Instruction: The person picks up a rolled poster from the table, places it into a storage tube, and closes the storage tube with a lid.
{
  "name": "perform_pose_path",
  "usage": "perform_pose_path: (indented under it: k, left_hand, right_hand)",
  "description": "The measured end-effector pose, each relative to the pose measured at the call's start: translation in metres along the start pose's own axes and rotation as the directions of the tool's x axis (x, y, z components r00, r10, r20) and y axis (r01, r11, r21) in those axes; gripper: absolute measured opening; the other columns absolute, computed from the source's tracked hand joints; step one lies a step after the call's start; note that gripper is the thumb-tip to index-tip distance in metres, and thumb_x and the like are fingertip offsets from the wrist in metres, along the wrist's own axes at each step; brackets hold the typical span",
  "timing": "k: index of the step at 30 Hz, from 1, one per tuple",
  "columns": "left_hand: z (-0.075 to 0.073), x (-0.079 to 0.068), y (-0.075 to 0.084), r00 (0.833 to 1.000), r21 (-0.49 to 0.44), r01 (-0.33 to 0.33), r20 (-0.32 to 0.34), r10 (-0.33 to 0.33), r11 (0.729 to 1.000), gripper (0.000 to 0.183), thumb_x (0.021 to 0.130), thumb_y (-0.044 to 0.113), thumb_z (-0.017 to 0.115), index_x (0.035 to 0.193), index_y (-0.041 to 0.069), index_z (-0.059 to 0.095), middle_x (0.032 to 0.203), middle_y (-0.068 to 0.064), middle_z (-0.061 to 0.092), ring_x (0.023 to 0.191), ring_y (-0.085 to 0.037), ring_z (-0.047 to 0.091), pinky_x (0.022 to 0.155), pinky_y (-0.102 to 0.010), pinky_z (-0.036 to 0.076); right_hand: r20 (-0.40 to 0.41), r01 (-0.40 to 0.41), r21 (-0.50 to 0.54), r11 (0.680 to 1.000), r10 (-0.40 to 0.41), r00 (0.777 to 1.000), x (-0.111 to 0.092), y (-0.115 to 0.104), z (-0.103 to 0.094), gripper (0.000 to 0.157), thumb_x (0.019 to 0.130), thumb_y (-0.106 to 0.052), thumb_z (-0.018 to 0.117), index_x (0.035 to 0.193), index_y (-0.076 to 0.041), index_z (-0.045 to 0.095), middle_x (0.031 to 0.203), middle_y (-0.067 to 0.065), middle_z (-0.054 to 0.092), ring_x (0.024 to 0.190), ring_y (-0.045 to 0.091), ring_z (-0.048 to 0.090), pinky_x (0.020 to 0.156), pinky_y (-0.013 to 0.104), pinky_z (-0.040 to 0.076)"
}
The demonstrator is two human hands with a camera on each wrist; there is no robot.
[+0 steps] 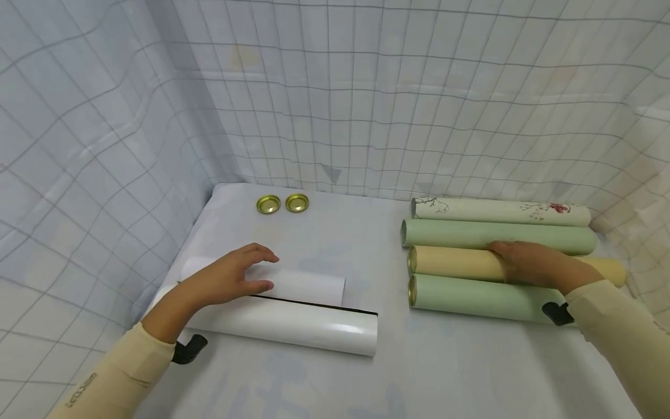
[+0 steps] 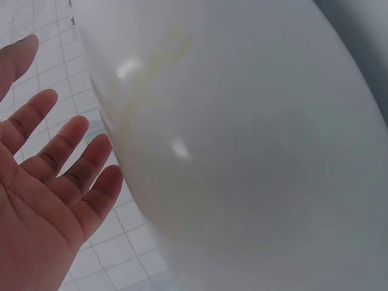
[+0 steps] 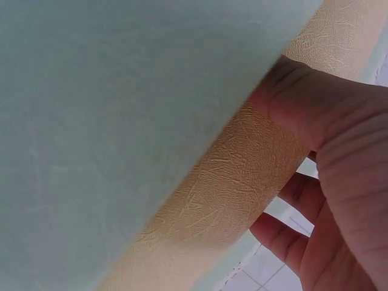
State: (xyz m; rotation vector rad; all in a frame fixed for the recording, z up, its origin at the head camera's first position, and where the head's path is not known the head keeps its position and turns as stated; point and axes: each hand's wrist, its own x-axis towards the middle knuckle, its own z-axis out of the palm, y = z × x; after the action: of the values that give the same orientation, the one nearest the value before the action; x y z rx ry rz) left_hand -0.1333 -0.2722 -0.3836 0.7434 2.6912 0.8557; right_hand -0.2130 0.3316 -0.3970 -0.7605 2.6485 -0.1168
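On the right, my right hand (image 1: 534, 265) grips a yellow tube (image 1: 450, 263) with a crinkled, leathery surface and a gold-coloured end. In the right wrist view the thumb lies along one side of it and the fingers reach round the other. A pale green tube (image 1: 471, 295) lies just in front, and a second light green tube (image 1: 445, 233) just behind. At the left, my left hand (image 1: 230, 274) hovers over a matte white roll (image 1: 309, 286), fingers spread and holding nothing. Nearer to me lies a glossy white roll (image 1: 314, 326) with a dark edge line.
Two round gold lids (image 1: 268, 204) sit at the back left of the white-covered table (image 1: 356, 244). Behind the green tubes is a cream tube (image 1: 481, 209) with a red flower and branches. Grid-patterned white cloth (image 1: 356, 105) rises around the table's back and sides.
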Motion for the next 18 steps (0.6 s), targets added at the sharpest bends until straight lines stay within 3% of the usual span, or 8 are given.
perform_pose_path:
  k: [7, 14, 18]
  left_hand:
    - [0.0, 0.002, 0.001, 1.0, 0.046, 0.005, 0.003, -0.005, 0.999, 0.043, 0.09, 0.026, 0.075, 0.126, 0.005, 0.063, 0.128, -0.008, 0.056, 0.121, -0.03, 0.054, 0.1, -0.049, 0.046]
    - [0.001, 0.002, -0.001, 1.0, 0.102, 0.019, 0.016, -0.021, 0.995, 0.044, 0.09, 0.026, 0.075, 0.126, 0.004, 0.063, 0.13, -0.014, 0.055, 0.122, -0.034, 0.053, 0.101, -0.051, 0.045]
    - [0.001, 0.002, -0.001, 0.999, 0.133, 0.024, 0.017, -0.027, 0.991, 0.044, 0.09, 0.026, 0.075, 0.127, 0.005, 0.063, 0.131, -0.015, 0.055, 0.122, -0.036, 0.053, 0.101, -0.053, 0.045]
  right_hand:
    - [-0.007, 0.003, 0.007, 1.0, -0.003, 1.0, -0.001, -0.001, -0.001, 0.053, 0.087, -0.014, 0.067, 0.136, 0.0, 0.051, 0.123, 0.017, 0.062, 0.11, 0.036, 0.061, 0.093, 0.056, 0.047]
    - [-0.082, 0.056, 0.046, 0.997, -0.053, 0.995, -0.006, -0.01, -0.017, 0.058, 0.082, -0.02, 0.079, 0.131, 0.003, 0.058, 0.127, 0.022, 0.06, 0.117, 0.043, 0.056, 0.097, 0.058, 0.045]
    - [-0.096, 0.037, 0.093, 0.995, -0.028, 0.995, -0.008, -0.012, -0.027, 0.052, 0.086, -0.019, 0.077, 0.13, 0.002, 0.06, 0.129, 0.021, 0.06, 0.12, 0.043, 0.054, 0.099, 0.058, 0.043]
